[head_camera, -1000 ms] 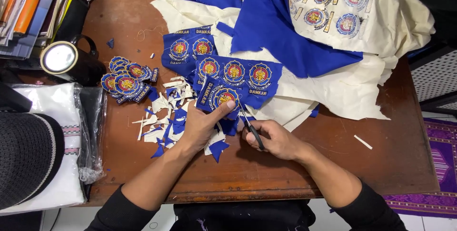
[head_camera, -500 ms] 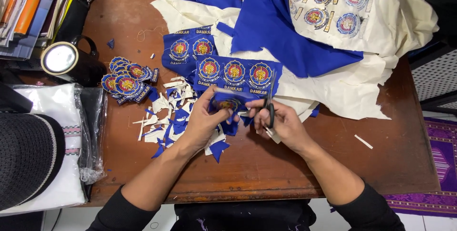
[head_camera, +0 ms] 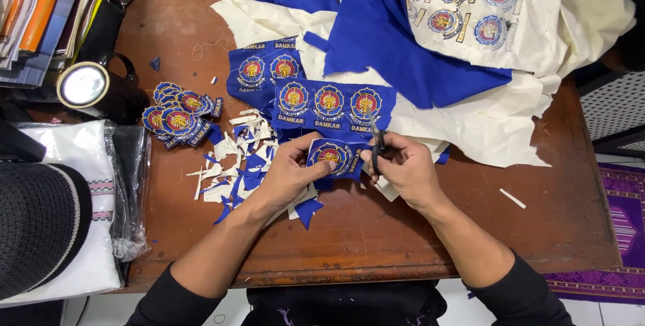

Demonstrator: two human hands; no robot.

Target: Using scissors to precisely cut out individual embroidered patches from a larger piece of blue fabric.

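We are pinching a round embroidered badge (head_camera: 329, 156) in our left hand (head_camera: 290, 171) near the bench's (head_camera: 376, 232) middle while our right hand (head_camera: 403, 168) is gripping small scissors (head_camera: 377, 146) against its edge, scraps (head_camera: 235, 165) piling left, finished badges (head_camera: 178, 117) stacked farther left.

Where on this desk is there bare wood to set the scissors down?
Bare wood lies along the near edge of the desk and right of the right hand, below the cream cloth. Also upper left, above the cut badges. Crowded around the scraps by the left hand.
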